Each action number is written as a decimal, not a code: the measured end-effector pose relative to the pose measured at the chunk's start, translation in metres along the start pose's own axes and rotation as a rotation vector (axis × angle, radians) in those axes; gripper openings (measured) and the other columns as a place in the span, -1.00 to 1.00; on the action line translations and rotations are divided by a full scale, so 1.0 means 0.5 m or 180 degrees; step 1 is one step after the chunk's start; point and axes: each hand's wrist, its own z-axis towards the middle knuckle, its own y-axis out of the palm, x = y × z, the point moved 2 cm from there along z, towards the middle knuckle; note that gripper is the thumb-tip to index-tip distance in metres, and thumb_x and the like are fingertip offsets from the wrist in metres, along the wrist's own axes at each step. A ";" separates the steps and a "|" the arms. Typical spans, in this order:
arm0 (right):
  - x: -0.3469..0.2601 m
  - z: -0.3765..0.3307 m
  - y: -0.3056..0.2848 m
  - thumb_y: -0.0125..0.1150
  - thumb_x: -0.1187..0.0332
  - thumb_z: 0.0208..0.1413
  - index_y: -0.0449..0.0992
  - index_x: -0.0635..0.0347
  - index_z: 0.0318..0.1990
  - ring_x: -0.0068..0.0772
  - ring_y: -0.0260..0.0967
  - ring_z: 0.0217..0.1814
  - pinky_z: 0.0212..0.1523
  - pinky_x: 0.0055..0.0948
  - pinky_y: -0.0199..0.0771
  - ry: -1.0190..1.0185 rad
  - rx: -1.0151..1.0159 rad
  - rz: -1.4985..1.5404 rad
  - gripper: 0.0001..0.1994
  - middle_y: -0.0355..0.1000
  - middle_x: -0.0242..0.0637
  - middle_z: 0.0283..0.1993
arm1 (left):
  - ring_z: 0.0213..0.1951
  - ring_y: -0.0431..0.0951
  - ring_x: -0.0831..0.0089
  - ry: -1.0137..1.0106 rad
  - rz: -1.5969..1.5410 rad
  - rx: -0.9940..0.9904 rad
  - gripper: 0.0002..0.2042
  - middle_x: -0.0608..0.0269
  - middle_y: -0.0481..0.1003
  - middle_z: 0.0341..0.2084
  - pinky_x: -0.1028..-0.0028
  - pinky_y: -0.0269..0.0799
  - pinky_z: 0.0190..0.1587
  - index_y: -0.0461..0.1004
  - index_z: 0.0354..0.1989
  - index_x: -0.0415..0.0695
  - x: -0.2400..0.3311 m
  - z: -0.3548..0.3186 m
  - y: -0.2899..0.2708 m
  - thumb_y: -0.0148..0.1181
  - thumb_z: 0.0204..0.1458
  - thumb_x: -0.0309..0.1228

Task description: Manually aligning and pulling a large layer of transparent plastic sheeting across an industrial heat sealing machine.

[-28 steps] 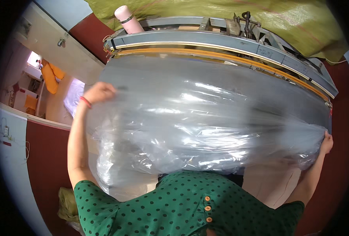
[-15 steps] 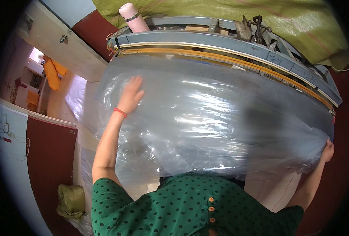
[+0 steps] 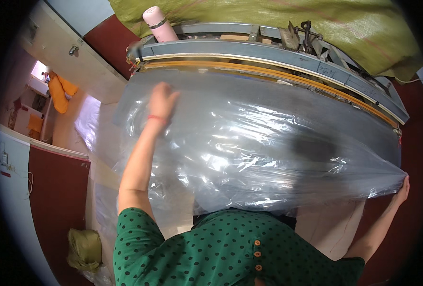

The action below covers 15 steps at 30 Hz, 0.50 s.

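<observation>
A wide sheet of clear plastic film (image 3: 211, 143) lies over the grey work surface (image 3: 211, 82) and drapes down toward my body. My left hand (image 3: 163, 101) is on or just above the film at the left, slightly smeared by motion, its thumb apart from the fingers and nothing in it. At the far right, my right hand (image 3: 403, 188) pinches a gathered corner of the film. Taut creases run from that corner toward the middle.
Behind the surface runs a long grey metal frame (image 3: 211, 46) with an orange strip (image 3: 249, 66) along it. A pink thermos (image 3: 159, 24) stands behind its left end, and a rusty clamp (image 3: 307, 37) at its right. A door (image 3: 78, 52) stands open at left; a green sack bundle (image 3: 85, 249) lies lower left.
My left hand has moved slightly away from me across the film, its fingers drawn in a little. My right hand has pulled the film corner outward to the right, tightening the creases.
</observation>
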 end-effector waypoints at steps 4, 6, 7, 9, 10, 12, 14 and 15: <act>-0.027 -0.009 -0.007 0.25 0.22 -0.08 0.44 0.27 -0.13 -0.44 0.30 -0.09 -0.02 -0.45 0.26 0.0090 -0.0081 -0.0056 -0.61 0.39 -0.29 -0.13 | -0.26 0.38 0.17 0.0105 -0.0631 0.0296 -0.80 0.14 0.40 -0.41 0.35 0.31 -0.21 0.46 -0.38 -0.20 -0.010 -0.005 -0.009 0.19 -0.19 -0.38; -0.008 0.023 -0.002 0.22 0.21 -0.05 0.44 0.27 -0.13 -0.43 0.29 -0.09 -0.02 -0.44 0.26 0.0116 -0.0163 -0.0051 -0.63 0.39 -0.28 -0.13 | -0.28 0.39 0.26 0.0122 -0.0256 -0.0245 -0.79 0.20 0.41 -0.49 0.43 0.31 -0.24 0.45 -0.35 -0.18 -0.038 -0.005 0.004 0.22 -0.19 -0.41; 0.002 0.040 -0.002 0.18 0.21 -0.02 0.44 0.27 -0.13 -0.43 0.29 -0.08 -0.01 -0.44 0.25 0.0141 -0.0219 -0.0053 -0.64 0.39 -0.27 -0.13 | -0.28 0.39 0.26 0.0169 -0.0294 -0.0267 -0.79 0.20 0.41 -0.49 0.43 0.31 -0.24 0.45 -0.35 -0.18 -0.041 0.005 0.006 0.22 -0.19 -0.41; 0.020 0.113 -0.012 0.05 0.18 0.06 0.45 0.26 -0.14 -0.42 0.31 -0.10 -0.01 -0.45 0.25 0.0768 -0.0891 0.0691 -0.66 0.40 -0.28 -0.14 | -0.30 0.40 0.34 0.0719 -0.0019 -0.0329 -0.84 0.20 0.41 -0.49 0.44 0.29 -0.25 0.42 -0.37 -0.17 -0.031 0.033 0.021 0.18 -0.14 -0.41; 0.023 0.104 0.025 -0.05 0.14 0.11 0.45 0.28 -0.15 -0.41 0.32 -0.13 -0.03 -0.46 0.26 0.0850 -0.0498 0.0483 -0.63 0.40 -0.29 -0.15 | -0.29 0.41 0.30 0.0054 -0.0586 -0.0144 -0.86 0.16 0.41 -0.45 0.39 0.31 -0.25 0.40 -0.37 -0.17 -0.008 0.046 0.008 0.13 -0.12 -0.43; 0.019 0.123 0.105 -0.02 0.16 0.04 0.52 0.07 -0.20 -0.46 0.34 -0.18 -0.11 -0.47 0.29 -0.0225 -0.0522 -0.0653 -0.72 0.43 -0.37 -0.22 | -0.39 0.44 0.36 0.0718 -0.0462 0.0597 -0.88 0.17 0.41 -0.45 0.40 0.36 -0.35 0.35 -0.32 -0.19 -0.066 0.067 0.010 0.01 -0.02 -0.45; -0.027 0.028 0.243 -0.06 0.07 0.02 0.56 0.14 -0.36 -0.27 0.42 -0.33 -0.29 -0.32 0.36 -0.1046 0.0415 -0.2500 -0.64 0.48 -0.20 -0.39 | -0.45 0.41 0.50 -0.1708 -0.2851 0.0683 -0.81 0.26 0.40 -0.42 0.53 0.34 -0.42 0.32 -0.35 -0.20 -0.084 0.098 0.033 -0.10 0.06 -0.33; -0.010 0.021 0.311 -0.05 0.06 0.02 0.54 0.18 -0.38 -0.16 0.42 -0.35 -0.31 -0.28 0.36 -0.1301 0.0594 -0.2642 -0.62 0.47 -0.11 -0.41 | -0.53 0.36 0.57 -0.1758 -0.2669 0.0874 -0.80 0.32 0.36 -0.53 0.58 0.29 -0.50 0.33 -0.41 -0.16 -0.167 0.104 0.045 -0.08 0.05 -0.28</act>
